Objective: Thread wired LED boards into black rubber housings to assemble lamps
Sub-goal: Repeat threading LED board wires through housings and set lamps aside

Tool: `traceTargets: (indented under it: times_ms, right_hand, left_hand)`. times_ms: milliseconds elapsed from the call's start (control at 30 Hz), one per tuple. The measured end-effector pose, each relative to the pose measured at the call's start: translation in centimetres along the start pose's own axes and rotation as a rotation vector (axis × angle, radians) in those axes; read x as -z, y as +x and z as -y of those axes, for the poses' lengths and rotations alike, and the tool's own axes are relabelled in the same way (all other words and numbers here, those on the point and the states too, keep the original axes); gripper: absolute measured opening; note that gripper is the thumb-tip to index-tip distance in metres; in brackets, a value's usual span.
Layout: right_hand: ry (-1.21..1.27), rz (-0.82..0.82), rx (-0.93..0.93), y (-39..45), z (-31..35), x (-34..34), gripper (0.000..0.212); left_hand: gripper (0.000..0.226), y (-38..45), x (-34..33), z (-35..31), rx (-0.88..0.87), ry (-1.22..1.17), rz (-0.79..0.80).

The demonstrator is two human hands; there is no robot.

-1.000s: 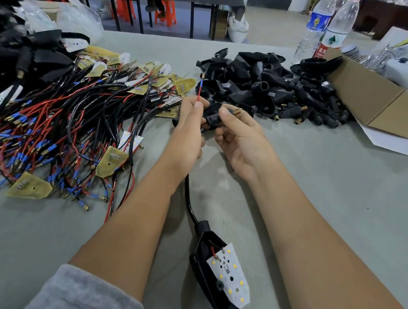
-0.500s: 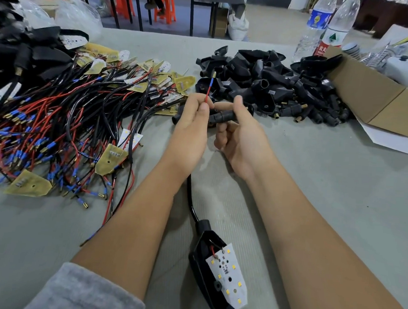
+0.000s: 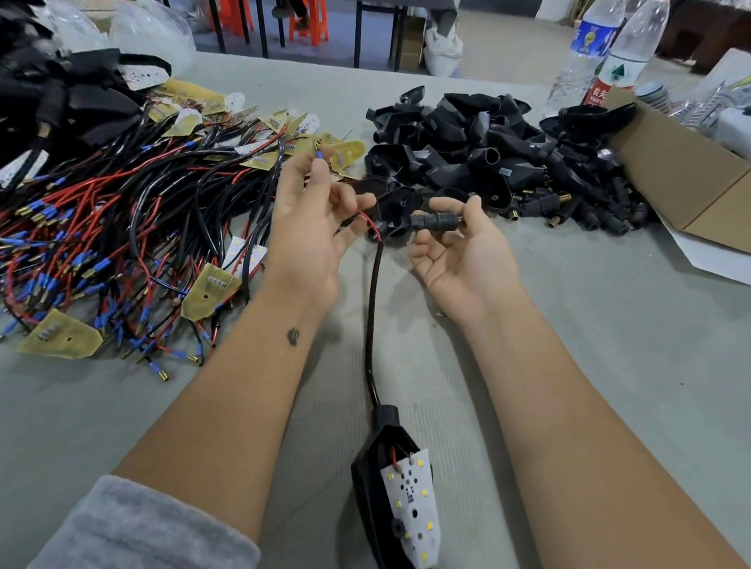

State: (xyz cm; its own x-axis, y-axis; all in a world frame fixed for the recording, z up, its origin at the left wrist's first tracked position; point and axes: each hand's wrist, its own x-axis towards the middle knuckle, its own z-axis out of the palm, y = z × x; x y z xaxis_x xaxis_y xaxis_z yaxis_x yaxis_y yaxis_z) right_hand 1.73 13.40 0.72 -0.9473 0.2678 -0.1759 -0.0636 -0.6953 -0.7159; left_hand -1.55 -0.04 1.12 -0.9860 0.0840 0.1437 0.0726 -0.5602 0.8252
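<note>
A black rubber housing lies near me with a white LED board resting in its mouth. Its black cable runs up between my hands. My left hand, palm up, pinches the thin red wire near its blue-sleeved tip. My right hand, palm up, pinches a small black connector piece between thumb and forefinger. The two hands are apart, with the red wire spanning the gap.
A pile of wired LED boards with red and black leads covers the left of the table. Empty black housings are heaped at the back. A cardboard box and two water bottles stand at the right.
My hands have separated and turned palm up. The red wire end moved left with my left hand, and the black connector moved right with my right hand.
</note>
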Motion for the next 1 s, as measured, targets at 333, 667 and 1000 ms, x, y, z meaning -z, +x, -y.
traceTargets:
  times_ms: [333, 667, 1000]
  right_hand:
    - [0.048, 0.029, -0.004, 0.1, 0.2, 0.3, 0.049]
    - [0.045, 0.036, 0.005, 0.0, 0.2, 0.3, 0.048]
    - [-0.017, 0.054, 0.029, -0.3, 0.2, 0.0, 0.046]
  left_hand:
    - [0.021, -0.4, 0.0, 0.9, -0.128, 0.619, 0.124]
    - [0.020, -0.4, -0.1, 1.6, -0.189, 0.823, 0.149]
    - [0.020, -0.5, -0.3, 1.4, -0.214, 0.861, 0.125]
